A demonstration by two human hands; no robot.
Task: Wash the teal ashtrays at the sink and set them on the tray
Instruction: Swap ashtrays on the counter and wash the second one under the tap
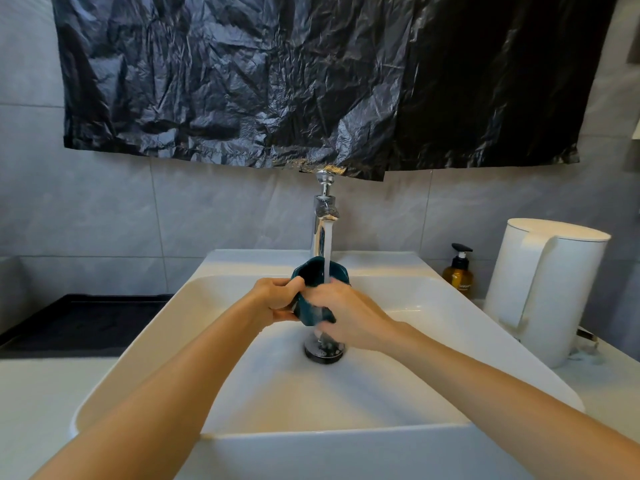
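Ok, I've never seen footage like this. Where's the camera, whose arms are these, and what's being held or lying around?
There is no machine here. A person wears one wide-angle camera on the head, looking forward and down, so the two bare arms are their own. The left hand and right hand both hold a teal ashtray, tilted under water running from the chrome faucet into the white sink. The right hand's fingers are blurred. On the counter left of the sink lies a black tray. To the right of the sink stand an amber pump bottle and a white jug. A black plastic sheet hangs on the wall above.
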